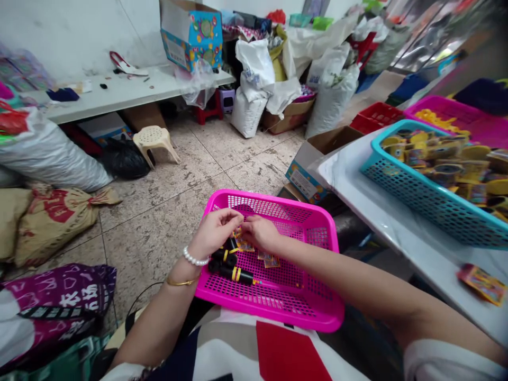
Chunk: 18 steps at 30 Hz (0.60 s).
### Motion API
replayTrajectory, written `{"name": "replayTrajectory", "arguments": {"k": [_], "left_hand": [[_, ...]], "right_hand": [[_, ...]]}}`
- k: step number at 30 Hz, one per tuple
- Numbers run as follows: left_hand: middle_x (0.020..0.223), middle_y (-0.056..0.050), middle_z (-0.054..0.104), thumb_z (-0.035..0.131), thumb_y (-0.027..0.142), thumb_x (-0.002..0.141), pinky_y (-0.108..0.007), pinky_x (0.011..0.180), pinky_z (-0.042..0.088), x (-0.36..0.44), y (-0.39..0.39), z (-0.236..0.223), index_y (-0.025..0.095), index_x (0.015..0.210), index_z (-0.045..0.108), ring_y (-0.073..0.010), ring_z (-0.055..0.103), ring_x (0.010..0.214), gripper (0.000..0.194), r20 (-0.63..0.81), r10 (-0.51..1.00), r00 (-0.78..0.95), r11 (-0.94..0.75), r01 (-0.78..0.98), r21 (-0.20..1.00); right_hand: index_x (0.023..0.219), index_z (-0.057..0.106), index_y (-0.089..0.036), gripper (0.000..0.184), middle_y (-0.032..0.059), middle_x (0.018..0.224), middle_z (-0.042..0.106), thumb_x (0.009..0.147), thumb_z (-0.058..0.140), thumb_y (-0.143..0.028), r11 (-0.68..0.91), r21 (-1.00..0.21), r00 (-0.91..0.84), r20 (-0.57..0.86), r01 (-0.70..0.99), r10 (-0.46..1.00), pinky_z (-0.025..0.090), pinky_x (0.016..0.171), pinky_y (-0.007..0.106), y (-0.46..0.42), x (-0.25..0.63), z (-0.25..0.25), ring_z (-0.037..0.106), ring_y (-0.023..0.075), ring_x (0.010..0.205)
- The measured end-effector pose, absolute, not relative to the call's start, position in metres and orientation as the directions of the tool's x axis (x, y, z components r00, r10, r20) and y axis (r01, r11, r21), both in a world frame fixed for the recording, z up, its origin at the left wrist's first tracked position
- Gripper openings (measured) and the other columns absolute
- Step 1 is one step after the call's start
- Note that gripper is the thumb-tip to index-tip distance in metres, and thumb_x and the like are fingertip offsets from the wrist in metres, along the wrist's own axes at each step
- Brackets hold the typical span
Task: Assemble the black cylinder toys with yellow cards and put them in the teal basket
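Note:
A bright pink plastic basket (pixel 313 222) rests on my lap. Inside it lie a few black tubes with yellow bands (pixel 234 272) and some small colourful printed packets (pixel 270 259). My left hand (pixel 214 230), with a pearl bracelet and a gold bangle at the wrist, is curled over the basket with its fingertips pinched together. My right hand (pixel 260 233) meets it fingertip to fingertip, also pinched. Between them they hold a small item, too hidden to name; a colourful packet (pixel 243 244) lies just beneath.
A white table (pixel 381 211) at my right bears a teal basket (pixel 413 190) full of small yellow toys and a loose packet (pixel 482 283). Pink baskets (pixel 456 108) stand behind. Sacks (pixel 51 153), cardboard boxes (pixel 317 159), a small beige stool (pixel 154 142) and a low shelf (pixel 130 90) ring the tiled floor.

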<state>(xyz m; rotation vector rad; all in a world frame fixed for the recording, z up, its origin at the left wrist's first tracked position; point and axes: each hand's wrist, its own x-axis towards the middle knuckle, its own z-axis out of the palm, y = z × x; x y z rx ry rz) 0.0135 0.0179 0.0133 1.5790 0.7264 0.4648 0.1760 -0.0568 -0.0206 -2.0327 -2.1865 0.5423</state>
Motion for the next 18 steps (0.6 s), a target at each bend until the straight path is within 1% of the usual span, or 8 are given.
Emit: {"name": "replayTrajectory", "arguments": {"k": [4, 7, 10, 12, 14, 16, 17, 18], "left_hand": [[0.074, -0.002, 0.063, 0.063, 0.043, 0.082, -0.022, 0.054, 0.041, 0.016, 0.018, 0.002, 0.015, 0.085, 0.067, -0.0108, 0.052, 0.057, 0.029, -0.127, 0.719, 0.683, -0.03, 0.213, 0.977], [0.074, -0.003, 0.064, 0.063, 0.045, 0.081, -0.022, 0.054, 0.041, 0.015, 0.013, -0.003, 0.015, 0.085, 0.068, -0.0127, 0.054, 0.06, 0.031, -0.133, 0.76, 0.636, -0.055, 0.268, 0.962], [0.071, -0.002, 0.064, 0.063, 0.048, 0.081, -0.023, 0.052, 0.04, 0.014, 0.007, -0.002, 0.016, 0.086, 0.068, -0.0128, 0.053, 0.057, 0.033, -0.16, 0.795, 0.586, -0.033, 0.305, 0.952], [0.069, -0.001, 0.062, 0.063, 0.051, 0.08, -0.023, 0.049, 0.039, 0.015, 0.005, 0.001, 0.016, 0.085, 0.067, -0.0125, 0.051, 0.054, 0.036, -0.195, 0.773, 0.604, 0.014, 0.291, 0.957], [0.069, -0.001, 0.062, 0.063, 0.052, 0.08, -0.023, 0.05, 0.038, 0.018, 0.002, 0.003, 0.015, 0.085, 0.067, -0.0127, 0.051, 0.055, 0.037, -0.196, 0.741, 0.642, 0.045, 0.244, 0.969], [0.07, -0.001, 0.062, 0.064, 0.048, 0.08, -0.023, 0.054, 0.038, 0.02, 0.0, 0.005, 0.015, 0.083, 0.068, -0.0131, 0.052, 0.06, 0.033, -0.156, 0.737, 0.657, 0.041, 0.187, 0.981], [0.07, -0.001, 0.062, 0.065, 0.045, 0.079, -0.023, 0.056, 0.038, 0.02, -0.001, 0.005, 0.015, 0.08, 0.068, -0.0131, 0.053, 0.062, 0.03, -0.132, 0.749, 0.65, 0.031, 0.165, 0.986], [0.069, -0.001, 0.061, 0.066, 0.043, 0.079, -0.023, 0.057, 0.038, 0.021, -0.002, 0.005, 0.015, 0.077, 0.068, -0.0131, 0.052, 0.063, 0.028, -0.115, 0.762, 0.637, 0.022, 0.151, 0.988]], "right_hand": [[0.082, 0.066, -0.016, 0.01, 0.0052, 0.083, 0.063, 0.086, 0.057, -0.018, 0.071, -0.388, -0.115, -0.09, 0.919, 0.989, 0.041, 0.071, 0.027, -0.061, 0.18, -0.031, 0.057, 0.0177, 0.081], [0.079, 0.064, -0.015, 0.009, 0.0041, 0.079, 0.061, 0.085, 0.058, -0.015, 0.096, -0.412, -0.12, -0.035, 0.906, 0.992, 0.04, 0.07, 0.026, -0.06, 0.192, -0.021, 0.055, 0.0162, 0.077], [0.082, 0.063, -0.016, 0.008, 0.0041, 0.083, 0.06, 0.087, 0.058, -0.014, 0.106, -0.506, -0.056, 0.112, 0.856, 0.992, 0.04, 0.07, 0.025, -0.064, 0.202, 0.002, 0.054, 0.0153, 0.077], [0.082, 0.063, -0.017, 0.007, 0.0047, 0.085, 0.059, 0.087, 0.059, -0.016, 0.137, -0.585, -0.009, 0.215, 0.8, 0.977, 0.041, 0.069, 0.026, -0.069, 0.205, 0.016, 0.054, 0.0155, 0.077], [0.079, 0.062, -0.017, 0.008, 0.0049, 0.085, 0.058, 0.087, 0.059, -0.017, 0.187, -0.625, -0.02, 0.265, 0.758, 0.964, 0.041, 0.069, 0.027, -0.074, 0.204, 0.027, 0.054, 0.016, 0.078], [0.078, 0.062, -0.018, 0.011, 0.0047, 0.086, 0.058, 0.088, 0.058, -0.02, 0.226, -0.647, -0.053, 0.276, 0.728, 0.96, 0.043, 0.072, 0.028, -0.079, 0.201, 0.032, 0.055, 0.0165, 0.08], [0.079, 0.061, -0.019, 0.01, 0.0044, 0.086, 0.059, 0.088, 0.059, -0.022, 0.213, -0.67, -0.036, 0.268, 0.712, 0.963, 0.043, 0.072, 0.029, -0.081, 0.199, 0.033, 0.055, 0.0167, 0.08], [0.082, 0.061, -0.019, 0.008, 0.0043, 0.086, 0.06, 0.087, 0.06, -0.024, 0.166, -0.705, 0.021, 0.249, 0.69, 0.968, 0.044, 0.072, 0.03, -0.082, 0.197, 0.032, 0.056, 0.0167, 0.079]]}}
